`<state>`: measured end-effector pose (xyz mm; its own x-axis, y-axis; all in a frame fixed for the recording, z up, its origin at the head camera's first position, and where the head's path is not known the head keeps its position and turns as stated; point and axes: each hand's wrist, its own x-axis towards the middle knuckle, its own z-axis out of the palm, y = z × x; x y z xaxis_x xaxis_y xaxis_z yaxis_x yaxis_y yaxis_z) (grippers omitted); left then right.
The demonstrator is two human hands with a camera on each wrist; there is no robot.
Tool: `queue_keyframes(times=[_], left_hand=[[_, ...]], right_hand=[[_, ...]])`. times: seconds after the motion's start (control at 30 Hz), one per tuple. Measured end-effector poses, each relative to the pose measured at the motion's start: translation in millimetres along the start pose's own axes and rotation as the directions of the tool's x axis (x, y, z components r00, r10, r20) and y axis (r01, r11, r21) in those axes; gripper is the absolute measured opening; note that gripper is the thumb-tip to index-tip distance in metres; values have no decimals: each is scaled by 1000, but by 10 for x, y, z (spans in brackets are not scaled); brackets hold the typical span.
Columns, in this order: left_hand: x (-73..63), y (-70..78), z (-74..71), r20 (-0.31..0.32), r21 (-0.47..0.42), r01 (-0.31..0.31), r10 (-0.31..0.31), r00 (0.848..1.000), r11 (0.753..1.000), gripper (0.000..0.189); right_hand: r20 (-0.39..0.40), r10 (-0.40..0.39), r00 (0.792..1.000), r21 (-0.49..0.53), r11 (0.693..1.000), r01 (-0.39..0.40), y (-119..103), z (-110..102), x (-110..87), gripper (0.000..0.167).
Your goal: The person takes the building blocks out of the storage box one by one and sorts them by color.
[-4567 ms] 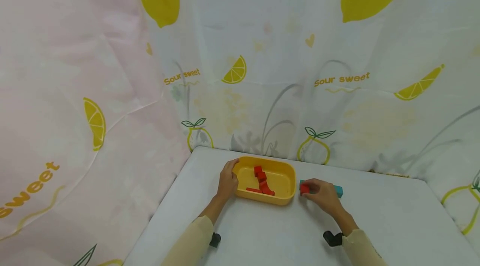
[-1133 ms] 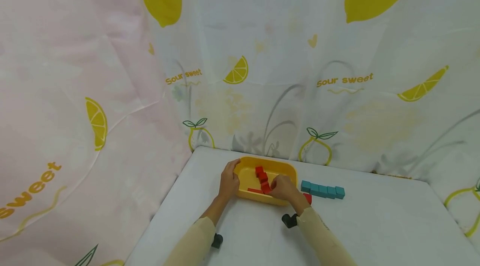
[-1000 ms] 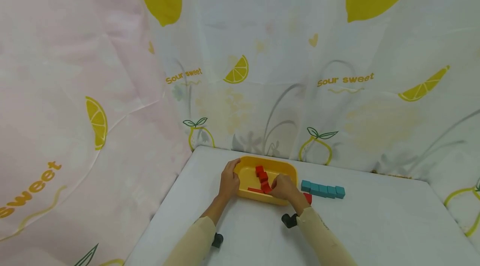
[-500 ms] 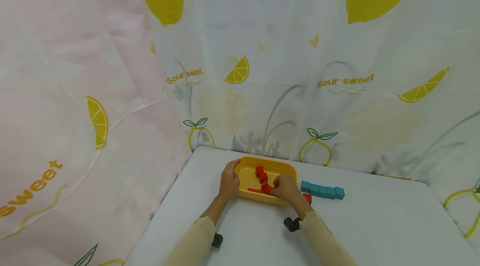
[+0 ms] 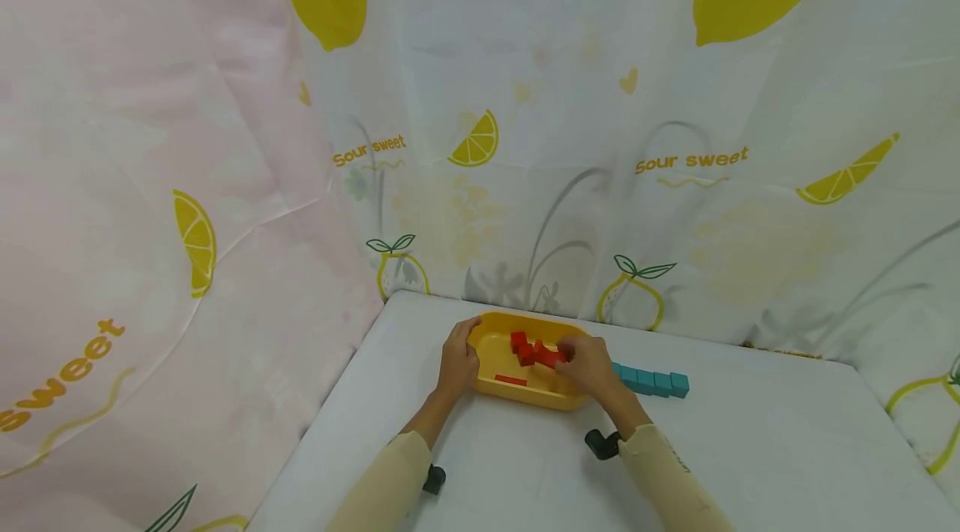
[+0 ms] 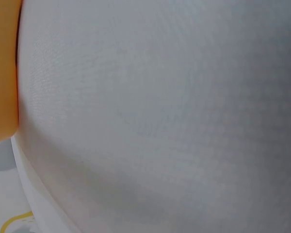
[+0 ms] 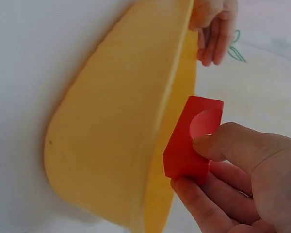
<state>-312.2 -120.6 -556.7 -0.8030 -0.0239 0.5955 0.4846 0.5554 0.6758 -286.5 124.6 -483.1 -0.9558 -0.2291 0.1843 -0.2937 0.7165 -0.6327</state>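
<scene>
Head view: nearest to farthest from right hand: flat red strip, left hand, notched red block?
1. Notched red block: pinched in the right hand.
2. Flat red strip: leftward, inside the yellow tray.
3. Left hand: at the tray's left end.

Right-hand grip [image 7: 264, 174] pinches red block [image 7: 181, 145], seemingly over yellow tray [image 7: 106, 116].

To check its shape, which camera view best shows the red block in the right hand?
The right wrist view: the red block is large there and its curved hollow shows. The head view shows it small, partly covered by the right hand; the left wrist view does not show it.
</scene>
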Motion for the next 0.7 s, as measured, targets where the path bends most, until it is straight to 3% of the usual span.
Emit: queue_keyframes(times=[0.13, 0.27, 0.7], left_hand=[[-5, -4, 1, -1, 7, -4, 4, 1000, 1000, 52], [-1, 2, -7, -8, 5, -4, 4, 1000, 1000, 52], [-1, -20, 15, -6, 5, 14, -14, 1000, 1000, 53]], right_hand=[[-29, -22, 999, 4, 1000, 22, 29, -128, -24, 31], [-17, 9, 1000, 23, 1000, -8, 55, -297, -55, 35], [-69, -2, 998, -46, 999, -1, 210, -768, -250, 30]])
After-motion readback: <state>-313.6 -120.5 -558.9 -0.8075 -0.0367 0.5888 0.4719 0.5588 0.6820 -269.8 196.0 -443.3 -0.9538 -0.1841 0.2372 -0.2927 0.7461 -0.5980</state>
